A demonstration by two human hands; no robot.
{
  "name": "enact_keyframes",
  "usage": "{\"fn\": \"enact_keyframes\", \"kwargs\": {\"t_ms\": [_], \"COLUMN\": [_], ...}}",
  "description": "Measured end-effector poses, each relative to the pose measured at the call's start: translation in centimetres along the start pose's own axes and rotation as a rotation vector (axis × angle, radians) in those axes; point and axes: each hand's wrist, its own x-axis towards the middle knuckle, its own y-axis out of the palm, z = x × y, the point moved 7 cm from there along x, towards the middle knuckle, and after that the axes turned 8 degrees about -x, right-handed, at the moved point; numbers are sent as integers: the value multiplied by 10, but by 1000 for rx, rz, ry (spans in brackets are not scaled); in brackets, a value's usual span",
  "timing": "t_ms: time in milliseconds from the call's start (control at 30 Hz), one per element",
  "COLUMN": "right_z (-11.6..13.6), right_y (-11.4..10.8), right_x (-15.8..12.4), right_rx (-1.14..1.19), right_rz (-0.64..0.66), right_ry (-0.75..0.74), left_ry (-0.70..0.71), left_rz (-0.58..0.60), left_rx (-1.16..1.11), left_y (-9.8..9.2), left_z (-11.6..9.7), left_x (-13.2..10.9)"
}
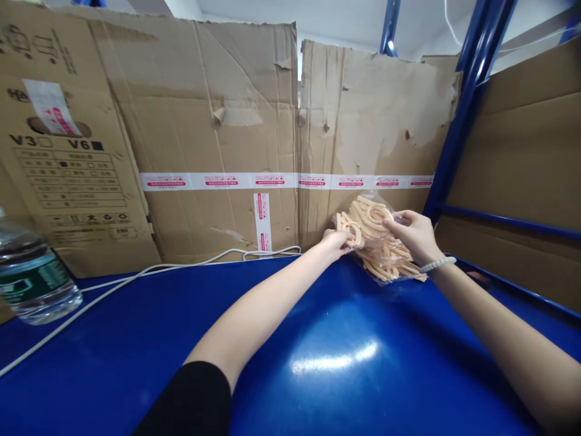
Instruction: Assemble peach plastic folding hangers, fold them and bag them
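Observation:
A clear plastic bag (376,242) of beige curved hook-like pieces stands at the far right of the blue shelf surface (318,351), leaning against the cardboard wall. My left hand (338,241) grips the bag's left edge with closed fingers. My right hand (415,235) holds its upper right side, fingers curled round the plastic. A pale bead bracelet (436,264) sits on my right wrist.
Flattened cardboard boxes (218,139) line the back and right side. A water bottle (31,275) lies at the left edge. A white cable (149,274) runs along the shelf from the cardboard toward the left. A blue steel rack post (467,103) rises at the right.

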Motion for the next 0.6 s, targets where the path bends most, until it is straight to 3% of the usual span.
{"fn": "enact_keyframes", "kwargs": {"t_ms": [67, 167, 267, 367, 467, 533, 600], "right_z": [12, 36, 62, 83, 96, 97, 92], "right_y": [15, 47, 83, 113, 130, 137, 138], "right_x": [-13, -42, -84, -125, -148, -152, -148], "right_rx": [105, 237, 302, 322, 315, 294, 262], "right_rz": [72, 265, 518, 720, 801, 824, 842], "right_ry": [-8, -54, -126, -199, -275, -310, -318], "left_ry": [71, 207, 398, 543, 623, 876, 1012], "left_rz": [-5, -46, -91, -24, 123, 283, 361], "left_rx": [40, 137, 297, 513, 736, 1182, 1409], "left_y": [-23, -74, -132, -172, -188, -176, -168], "left_z": [-4, -9, -17, -20, -15, -12, -10], "left_x": [-15, -53, -109, -168, -211, -241, -260]}}
